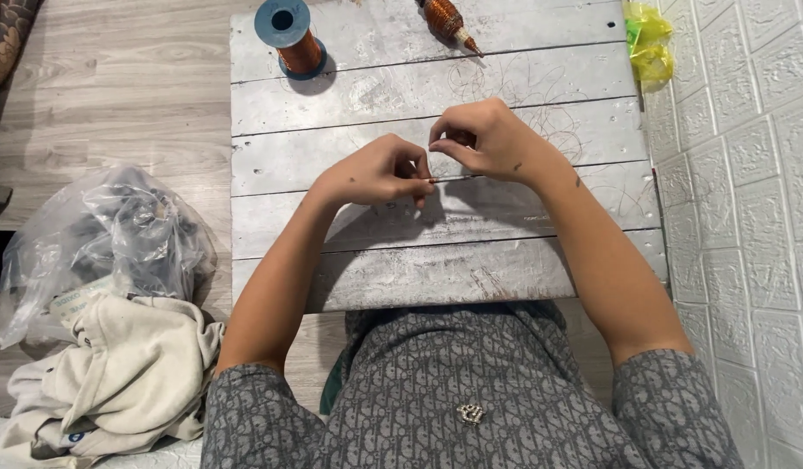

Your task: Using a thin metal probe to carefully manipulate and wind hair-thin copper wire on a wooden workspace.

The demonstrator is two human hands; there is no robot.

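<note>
Both hands meet over the middle of a low grey plank table (523,74). My left hand (371,172) is curled, its fingertips pinching a thin copper-coloured piece that shows as a small tip between the hands. My right hand (484,139) is curled too, thumb and fingers pinched right beside the left fingertips; what it grips is too small to tell. A blue spool of copper wire (290,39) stands at the table's far left. A second copper-wound piece with a pointed end (447,19) lies at the far edge.
Loose fine wire strands (540,95) lie scattered on the planks. A yellow-green plastic bundle (649,43) sits at the far right corner by a white textured wall (749,174). On the wooden floor at left are a clear plastic bag (115,234) and a cream cloth (115,373).
</note>
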